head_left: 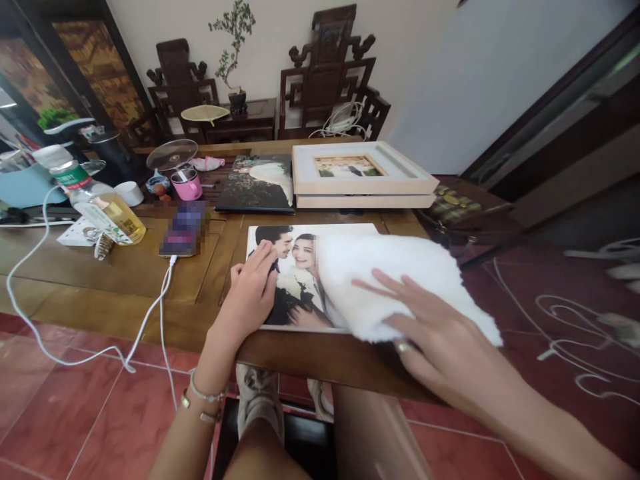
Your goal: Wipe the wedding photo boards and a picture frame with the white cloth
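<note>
On the wooden table in front of me lies a photo panel [293, 313] with a printed picture of a couple. My left hand [254, 283] rests on its left edge, fingers extended and lying over the surface, holding nothing. A fluffy white cloth [400, 257] covers the panel's right part and hangs past it on the right. My right hand [425, 313] presses on the cloth, index and middle fingers stretched out, the lower fingers bent at its near edge. The panel's right side is hidden under the cloth.
Behind the panel are a dark photo album [235, 190] and stacked pale frames [370, 187]. To the left are a charging phone [183, 230], a bottle [115, 217], a pink mug [188, 185] and a power strip [75, 232]. A white cable [143, 330] hangs over the table's front edge.
</note>
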`<state>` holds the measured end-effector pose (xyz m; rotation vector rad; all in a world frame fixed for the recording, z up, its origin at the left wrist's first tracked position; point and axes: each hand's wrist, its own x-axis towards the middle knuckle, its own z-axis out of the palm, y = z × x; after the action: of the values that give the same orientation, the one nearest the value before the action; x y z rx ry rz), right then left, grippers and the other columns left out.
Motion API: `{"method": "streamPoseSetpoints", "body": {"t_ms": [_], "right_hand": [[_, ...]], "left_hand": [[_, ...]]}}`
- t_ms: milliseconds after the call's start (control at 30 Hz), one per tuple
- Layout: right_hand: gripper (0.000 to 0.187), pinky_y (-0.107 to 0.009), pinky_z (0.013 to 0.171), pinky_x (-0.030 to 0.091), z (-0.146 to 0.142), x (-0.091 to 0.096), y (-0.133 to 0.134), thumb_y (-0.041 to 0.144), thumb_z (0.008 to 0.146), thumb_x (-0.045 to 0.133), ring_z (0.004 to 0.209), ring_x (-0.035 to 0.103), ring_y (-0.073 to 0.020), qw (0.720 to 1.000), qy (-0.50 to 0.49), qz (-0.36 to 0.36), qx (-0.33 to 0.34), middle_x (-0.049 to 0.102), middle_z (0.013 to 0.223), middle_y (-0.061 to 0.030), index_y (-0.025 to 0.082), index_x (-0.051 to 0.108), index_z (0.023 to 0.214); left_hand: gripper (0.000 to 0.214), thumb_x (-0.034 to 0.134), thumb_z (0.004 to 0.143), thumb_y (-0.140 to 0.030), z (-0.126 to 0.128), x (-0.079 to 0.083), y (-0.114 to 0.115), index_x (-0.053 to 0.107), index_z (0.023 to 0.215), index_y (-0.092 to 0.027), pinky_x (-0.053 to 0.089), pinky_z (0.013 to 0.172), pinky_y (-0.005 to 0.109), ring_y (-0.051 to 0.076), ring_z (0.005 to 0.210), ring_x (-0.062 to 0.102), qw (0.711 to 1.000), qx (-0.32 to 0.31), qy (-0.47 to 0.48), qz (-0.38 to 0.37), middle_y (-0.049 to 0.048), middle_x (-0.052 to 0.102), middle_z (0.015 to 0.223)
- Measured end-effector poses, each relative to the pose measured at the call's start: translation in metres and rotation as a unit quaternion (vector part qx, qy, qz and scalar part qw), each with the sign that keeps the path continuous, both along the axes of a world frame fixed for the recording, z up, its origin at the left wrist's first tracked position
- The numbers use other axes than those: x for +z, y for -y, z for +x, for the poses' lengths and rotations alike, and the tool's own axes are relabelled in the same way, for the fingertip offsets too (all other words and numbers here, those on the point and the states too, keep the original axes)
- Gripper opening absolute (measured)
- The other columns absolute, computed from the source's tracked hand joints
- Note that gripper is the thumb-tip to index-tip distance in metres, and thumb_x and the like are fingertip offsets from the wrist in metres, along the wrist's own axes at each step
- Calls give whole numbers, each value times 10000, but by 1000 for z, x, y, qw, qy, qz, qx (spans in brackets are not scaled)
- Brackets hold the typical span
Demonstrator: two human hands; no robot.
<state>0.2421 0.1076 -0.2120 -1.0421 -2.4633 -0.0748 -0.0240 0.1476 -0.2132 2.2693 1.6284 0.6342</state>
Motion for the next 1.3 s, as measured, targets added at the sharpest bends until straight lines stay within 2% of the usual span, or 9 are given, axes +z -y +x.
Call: {"method": "streamPoseSetpoints", "body": {"t_ms": [133,267,467,667,900,1000,1167,1233,1300], "right_hand": [[293,-619,994,432,-2,1,-51,51,719,435,1294,441,-377,997,34,-17,-70,611,1286,-153,172,646,881],[431,-645,997,400,-43,6,-89,15,716,449,1322,393,-405,990,74,-68,-101,585,1321,-151,139,658,1072],[416,-654,1089,270,-89,-2,-61,-13,679,488,1371,289,-416,994,70,-81,23,471,1442,-78,149,706,994],[372,-590,1094,338,-36,-3,-5,-17,580,413,1380,321,-312,996,19,-62,63,497,1419,-5,208,658,746],[327,-638,1057,359,34,6,3,37,628,390,1391,294,-303,999,-11,-33,-22,513,1404,-65,213,635,754],[340,-652,1054,348,43,17,3,15,615,377,1395,284,-307,999,-26,-30,-33,539,1379,-73,207,627,742],[301,-655,1064,328,37,52,13,0,683,414,1406,252,-322,999,-29,-23,-4,500,1416,-76,197,627,763],[178,-651,1069,322,30,66,18,85,779,492,1405,251,-339,999,-47,-18,15,462,1446,-82,203,620,743],[115,-645,1056,345,23,78,22,208,816,584,1392,270,-366,997,-73,9,33,440,1459,-100,205,594,701]], "left_hand": [[463,318,970,-203,0,-1,-1,357,1430,-173,313,1086,466,231,1424,288,998,-1,50,31,143,338,1527],[442,290,987,-245,3,-9,-8,390,1414,-192,306,1123,416,199,1392,345,991,8,111,76,113,407,1487],[427,260,999,-258,7,-20,-17,434,1375,-154,301,1138,396,190,1352,397,987,-3,121,106,127,471,1433],[394,338,976,-238,5,-13,-11,464,1346,-182,329,1114,442,224,1344,409,993,-2,99,72,130,468,1427],[444,446,925,-249,11,6,-4,431,1364,-187,268,1141,484,262,1427,269,986,78,135,55,151,341,1497],[532,520,884,-262,15,27,-4,379,1393,-191,350,1110,446,260,1376,380,940,136,313,-14,156,416,1457],[538,498,871,-240,23,86,13,366,1385,-151,524,922,477,272,1054,664,744,172,605,-228,178,644,1194],[487,431,901,-268,29,112,29,388,1378,-183,523,919,504,281,1072,654,713,153,644,-230,165,643,1206],[459,395,918,-332,37,135,46,426,1365,-230,515,925,537,308,1136,616,718,121,654,-203,142,628,1247]]}}
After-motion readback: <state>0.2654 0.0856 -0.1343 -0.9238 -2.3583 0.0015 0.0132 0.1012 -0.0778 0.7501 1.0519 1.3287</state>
